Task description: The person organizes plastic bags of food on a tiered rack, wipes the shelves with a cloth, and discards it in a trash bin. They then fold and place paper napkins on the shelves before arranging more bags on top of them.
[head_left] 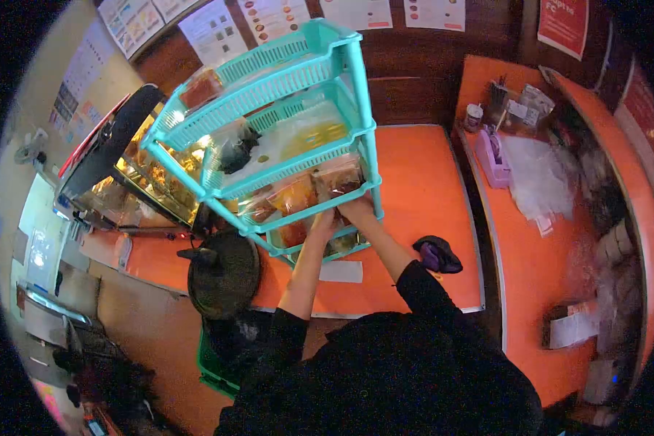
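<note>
A turquoise plastic tiered rack (269, 93) stands on the orange counter in front of me. Both my left hand (326, 219) and my right hand (359, 208) reach into its lower part, just under the rim of the third tier. My fingers are hidden there, so what they touch does not show. Right above my hands, that tier holds a clear packet with brown contents (338, 179) and an orange-yellow packet (292, 196). A reddish packet (292, 234) lies in the lowest tier, left of my left hand. Higher up, a tier carries a black bundle (238, 149) and yellowish packets (316, 138).
On the orange counter (414, 171) a dark pouch (437, 254) lies right of my right arm, and a white paper (341, 272) near the front. A round black lid (224, 276) stands at the left, below a lit glass display case (156, 174). A purple dispenser (493, 160) stands on the right counter.
</note>
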The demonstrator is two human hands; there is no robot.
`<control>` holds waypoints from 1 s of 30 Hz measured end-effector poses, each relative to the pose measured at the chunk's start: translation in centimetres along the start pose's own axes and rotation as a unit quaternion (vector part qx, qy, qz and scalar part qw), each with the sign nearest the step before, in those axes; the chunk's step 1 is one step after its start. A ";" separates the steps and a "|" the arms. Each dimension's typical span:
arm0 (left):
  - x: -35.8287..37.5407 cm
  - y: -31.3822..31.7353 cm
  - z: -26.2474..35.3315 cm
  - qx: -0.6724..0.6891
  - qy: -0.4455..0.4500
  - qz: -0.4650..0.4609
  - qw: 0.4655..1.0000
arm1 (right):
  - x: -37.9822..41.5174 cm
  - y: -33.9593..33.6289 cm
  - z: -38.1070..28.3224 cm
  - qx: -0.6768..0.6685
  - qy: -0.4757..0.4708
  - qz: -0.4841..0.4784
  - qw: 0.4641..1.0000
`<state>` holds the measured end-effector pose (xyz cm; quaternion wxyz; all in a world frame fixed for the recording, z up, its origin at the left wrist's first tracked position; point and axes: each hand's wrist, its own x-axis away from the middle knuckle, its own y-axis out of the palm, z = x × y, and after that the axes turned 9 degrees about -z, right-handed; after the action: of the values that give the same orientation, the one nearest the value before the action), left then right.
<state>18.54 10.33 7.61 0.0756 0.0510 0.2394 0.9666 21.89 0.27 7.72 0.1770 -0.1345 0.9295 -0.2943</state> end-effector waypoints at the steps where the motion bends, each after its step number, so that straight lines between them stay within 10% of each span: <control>1: 0.3 1.1 0.6 0.005 -0.013 0.003 1.000 | -0.4 0.0 0.3 0.032 -0.014 -0.008 0.999; 7: -2.4 -3.3 -1.4 -0.074 -0.088 0.000 0.993 | -0.3 0.4 -0.7 0.071 -0.045 0.041 0.996; 13: -1.7 -3.2 0.5 0.075 0.035 -0.035 0.996 | 4.0 0.9 -1.4 0.115 0.044 0.017 0.992; 15: -2.3 -3.5 0.4 0.062 0.031 -0.019 0.997 | 5.5 1.3 -2.2 0.181 -0.035 0.159 0.970; 24: -2.7 -3.9 0.2 0.020 0.017 0.038 0.999 | 8.4 0.5 -2.6 0.202 -0.003 0.048 0.978; 30: -2.4 -3.6 -0.1 -0.002 0.009 0.075 0.997 | 11.7 -4.1 -0.9 0.109 -0.214 0.019 0.971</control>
<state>21.36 12.98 5.68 0.0012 0.0604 0.2338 0.9704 11.53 -6.63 7.90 0.3911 -0.1566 0.8347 -0.3547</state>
